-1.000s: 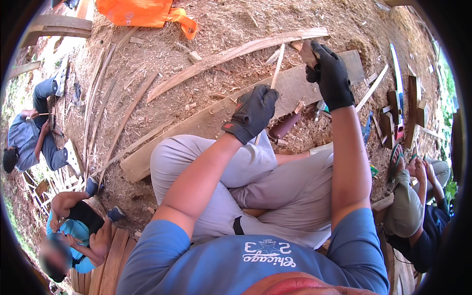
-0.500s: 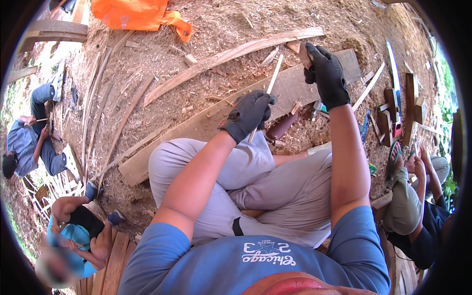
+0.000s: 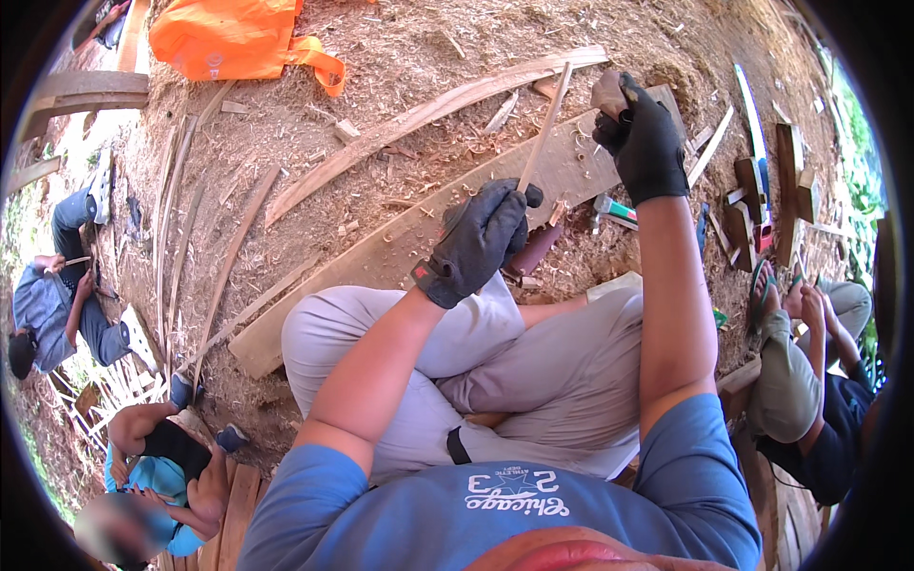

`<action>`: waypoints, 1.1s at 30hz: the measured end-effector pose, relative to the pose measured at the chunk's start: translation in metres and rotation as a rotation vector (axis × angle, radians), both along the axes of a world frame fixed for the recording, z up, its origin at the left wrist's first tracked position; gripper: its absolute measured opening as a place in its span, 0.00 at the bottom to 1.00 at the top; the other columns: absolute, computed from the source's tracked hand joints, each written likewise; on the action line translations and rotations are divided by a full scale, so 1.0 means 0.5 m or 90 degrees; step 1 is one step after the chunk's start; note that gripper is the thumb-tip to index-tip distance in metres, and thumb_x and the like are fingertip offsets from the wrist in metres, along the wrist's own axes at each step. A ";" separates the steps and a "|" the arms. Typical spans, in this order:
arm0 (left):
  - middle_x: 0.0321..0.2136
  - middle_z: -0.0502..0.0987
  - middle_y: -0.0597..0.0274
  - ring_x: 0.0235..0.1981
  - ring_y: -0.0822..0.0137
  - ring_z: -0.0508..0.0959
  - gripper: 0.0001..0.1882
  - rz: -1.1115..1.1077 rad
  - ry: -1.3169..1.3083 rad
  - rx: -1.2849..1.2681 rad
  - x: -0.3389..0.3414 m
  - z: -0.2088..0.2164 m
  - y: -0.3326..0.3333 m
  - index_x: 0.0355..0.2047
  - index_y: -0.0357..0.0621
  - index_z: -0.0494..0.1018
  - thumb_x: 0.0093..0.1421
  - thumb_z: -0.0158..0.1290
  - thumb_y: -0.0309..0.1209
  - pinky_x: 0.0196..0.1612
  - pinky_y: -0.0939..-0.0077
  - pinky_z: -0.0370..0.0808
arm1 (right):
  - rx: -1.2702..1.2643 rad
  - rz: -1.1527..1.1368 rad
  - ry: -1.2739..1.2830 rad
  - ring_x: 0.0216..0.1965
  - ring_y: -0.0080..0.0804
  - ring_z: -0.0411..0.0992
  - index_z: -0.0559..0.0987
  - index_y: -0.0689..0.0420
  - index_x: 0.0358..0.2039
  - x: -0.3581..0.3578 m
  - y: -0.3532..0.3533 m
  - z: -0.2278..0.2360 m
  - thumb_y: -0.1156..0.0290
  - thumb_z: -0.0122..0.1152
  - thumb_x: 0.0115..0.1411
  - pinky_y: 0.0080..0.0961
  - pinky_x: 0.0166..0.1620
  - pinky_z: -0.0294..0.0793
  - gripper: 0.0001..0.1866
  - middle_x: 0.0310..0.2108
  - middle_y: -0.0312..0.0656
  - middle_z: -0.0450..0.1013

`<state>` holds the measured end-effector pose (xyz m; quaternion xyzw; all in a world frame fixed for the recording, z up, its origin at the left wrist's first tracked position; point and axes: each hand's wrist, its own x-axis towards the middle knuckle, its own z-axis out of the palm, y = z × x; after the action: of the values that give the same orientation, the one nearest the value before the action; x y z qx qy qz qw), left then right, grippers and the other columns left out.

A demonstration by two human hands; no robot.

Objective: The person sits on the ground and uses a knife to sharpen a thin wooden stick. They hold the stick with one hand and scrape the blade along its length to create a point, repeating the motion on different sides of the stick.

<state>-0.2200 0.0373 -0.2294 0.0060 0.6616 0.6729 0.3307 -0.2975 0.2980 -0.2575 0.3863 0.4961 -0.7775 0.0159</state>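
Note:
My left hand (image 3: 479,233), in a black glove, is closed around a thin pale wooden stick (image 3: 546,124). The stick points up and away, tilted a little right. To its right my gloved right hand (image 3: 645,143) grips a small brown piece (image 3: 607,93) between thumb and fingers; whether it is folded sandpaper or wood I cannot tell. That piece is apart from the stick. Beneath both hands lies a long wooden plank (image 3: 381,249) sprinkled with curled shavings. A maroon tapered object (image 3: 535,251) rests just past my left hand, partly hidden by it.
A green-handled hammer (image 3: 615,211) lies below my right wrist. Farther right are a long saw (image 3: 754,133) and wood blocks (image 3: 788,190). A curved wood strip (image 3: 428,124) and an orange bag (image 3: 228,38) lie beyond the plank. Other people sit left and right.
The stick has swung more upright and stands higher above my left hand. My right hand has turned slightly, showing a broader face of the brown piece. The view has shifted a little.

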 end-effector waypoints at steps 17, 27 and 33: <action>0.17 0.68 0.70 0.15 0.79 0.64 0.20 0.145 -0.112 0.070 -0.011 -0.017 -0.007 0.51 0.34 0.75 0.80 0.42 0.40 0.23 0.80 0.68 | -0.049 0.019 -0.015 0.31 0.31 0.76 0.79 0.47 0.56 0.000 0.018 -0.017 0.57 0.60 0.72 0.33 0.36 0.81 0.16 0.31 0.34 0.76; 0.17 0.70 0.69 0.13 0.77 0.65 0.23 0.172 -0.195 0.196 -0.043 -0.011 -0.048 0.54 0.34 0.73 0.80 0.40 0.44 0.25 0.76 0.73 | -0.046 0.012 -0.033 0.24 0.28 0.69 0.77 0.49 0.39 -0.005 -0.033 0.023 0.57 0.60 0.72 0.30 0.31 0.72 0.10 0.23 0.31 0.67; 0.25 0.75 0.68 0.15 0.76 0.67 0.22 0.290 -0.248 0.384 -0.075 -0.033 -0.090 0.57 0.41 0.74 0.79 0.42 0.46 0.27 0.74 0.71 | -0.046 0.045 -0.027 0.28 0.30 0.73 0.80 0.52 0.49 0.004 -0.015 -0.010 0.56 0.60 0.72 0.29 0.34 0.76 0.14 0.32 0.36 0.74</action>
<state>-0.2572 -0.0079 -0.2457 -0.1709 0.3443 0.8809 0.2762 -0.2954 0.2907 -0.2623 0.3840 0.4809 -0.7853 0.0679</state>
